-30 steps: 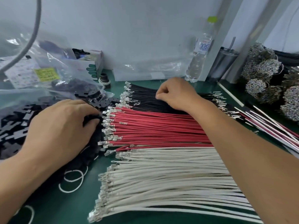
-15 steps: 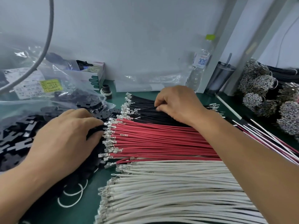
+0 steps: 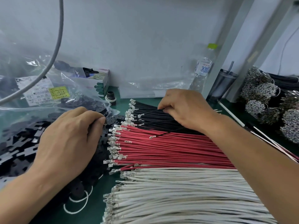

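Just beyond left hand (image 3: 68,139), label (image 3: 32,94) "27 06 24"

Matt-sheathed black wires (image 3: 155,120) end in shiny metal terminals (image 3: 129,110) — beside a glossy clear plastic bag (image 3: 24,101).

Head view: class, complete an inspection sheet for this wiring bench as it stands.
Surface: green mat, mostly covered.
Job's things: black wires, red wires and white wires in rows, terminals leftward; black parts piled left.
Clutter: plastic bag, box, bottle, cup, rubber bands.
Hands: right hand pinches a few black wires, raised off the row; left hand curls on the black parts, grip hidden.
Cables: grey cable hangs at left.
Surroundings: white wall; wire bundles at right.
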